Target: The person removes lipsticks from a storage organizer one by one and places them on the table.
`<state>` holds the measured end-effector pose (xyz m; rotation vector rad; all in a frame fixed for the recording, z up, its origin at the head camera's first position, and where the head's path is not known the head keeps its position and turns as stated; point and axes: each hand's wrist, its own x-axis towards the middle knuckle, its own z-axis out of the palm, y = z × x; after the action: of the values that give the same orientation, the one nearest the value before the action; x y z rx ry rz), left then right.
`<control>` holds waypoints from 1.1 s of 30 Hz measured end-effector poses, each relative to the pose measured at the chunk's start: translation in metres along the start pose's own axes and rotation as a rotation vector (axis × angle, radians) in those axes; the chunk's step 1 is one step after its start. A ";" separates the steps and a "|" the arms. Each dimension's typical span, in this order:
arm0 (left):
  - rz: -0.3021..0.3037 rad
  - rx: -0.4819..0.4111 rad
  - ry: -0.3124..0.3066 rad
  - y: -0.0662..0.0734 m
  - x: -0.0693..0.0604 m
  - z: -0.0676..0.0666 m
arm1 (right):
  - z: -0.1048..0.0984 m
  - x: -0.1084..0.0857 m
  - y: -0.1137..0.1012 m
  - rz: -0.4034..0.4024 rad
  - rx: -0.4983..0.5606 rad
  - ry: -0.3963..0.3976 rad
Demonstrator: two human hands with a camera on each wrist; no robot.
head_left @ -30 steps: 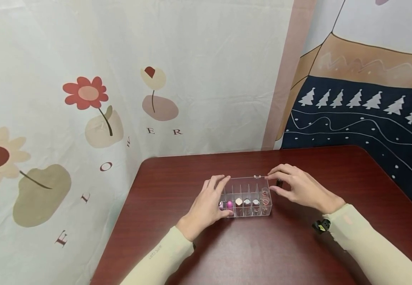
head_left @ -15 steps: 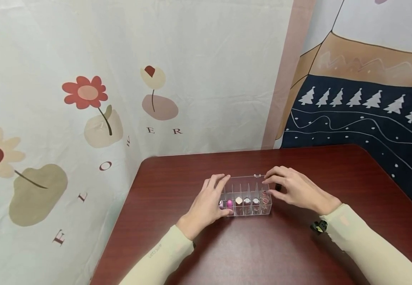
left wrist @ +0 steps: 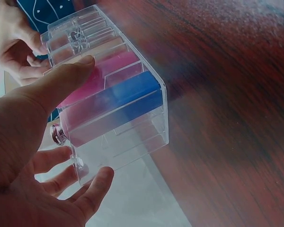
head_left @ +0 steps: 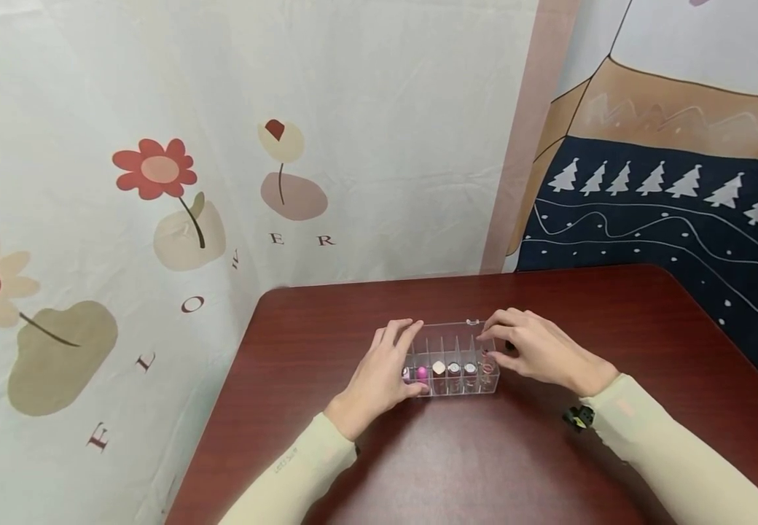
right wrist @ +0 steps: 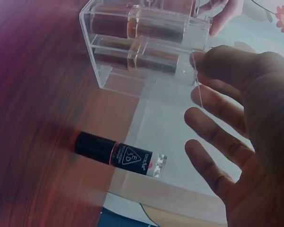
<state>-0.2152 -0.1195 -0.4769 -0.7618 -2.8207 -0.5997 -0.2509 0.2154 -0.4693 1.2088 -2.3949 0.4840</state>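
Note:
A clear, divided lipstick organizer [head_left: 460,391] stands on the table, several lipsticks in its slots. My left hand [head_left: 379,372] grips its left end, thumb at the front and fingers at the back. By that thumb are a pink lipstick [head_left: 423,374] and a pink-and-blue one [left wrist: 132,101]. At the right end, my right hand [head_left: 543,346] has its thumb and forefinger at the organizer's top edge, spread apart; exact contact is unclear. Two lipsticks [right wrist: 156,26] sit in that end. Close behind this hand, a black lipstick tube [right wrist: 132,158] stands upright on the table.
The dark red wooden table [head_left: 458,467] reaches a white flower-print cloth [head_left: 385,146] at the back and left. A navy cloth with white trees [head_left: 648,211] hangs at the right. A dark device [head_left: 579,418] is strapped at my right wrist.
My right hand has moved slightly left, bringing thumb and forefinger over the organizer's right end. The left hand keeps its hold. The organizer stays in place.

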 end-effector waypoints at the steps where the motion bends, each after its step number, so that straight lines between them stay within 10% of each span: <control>1: 0.001 0.002 0.001 0.000 0.000 0.000 | -0.002 0.002 -0.003 0.017 -0.010 -0.015; 12: -0.005 0.004 -0.005 0.001 0.002 -0.001 | -0.004 0.006 -0.015 0.147 -0.023 -0.126; 33: 0.001 -0.013 0.006 0.000 -0.001 0.000 | 0.000 0.004 -0.016 0.123 -0.011 -0.110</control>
<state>-0.2141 -0.1200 -0.4768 -0.7619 -2.8141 -0.6202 -0.2401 0.2039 -0.4656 1.1151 -2.5725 0.4521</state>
